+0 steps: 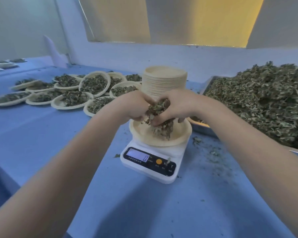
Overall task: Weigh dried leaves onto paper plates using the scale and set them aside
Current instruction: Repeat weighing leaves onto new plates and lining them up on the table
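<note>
A clump of dried green-brown crumpled leaves (159,115) is cupped between both hands just above the cream round paper plate (141,134) that sits on the white digital kitchen scale (177,152). The left hand (136,107) and right hand (175,107) have their fingers curled round the clump from either side, and some leaves already trail down onto the middle of the plate. The scale's lit display (138,154) faces the person, but its figures are too blurred to read.

To do this step well, it seems best to let the leaves fall a little at a time over the plate's centre, keeping the hands off the plate and the scale so the reading stays true, and to watch the display rather than the heap. A final pinch can be added or taken off once the number settles.

Behind the scale stands a tall stack of empty cream paper plates (163,81). To the right, a metal tray (205,129) holds a big heap of loose dried leaves (265,100). To the left, many filled paper plates (70,93) lie overlapping on the blue table (144,203), on which crumbs (213,155) are scattered near the scale.
</note>
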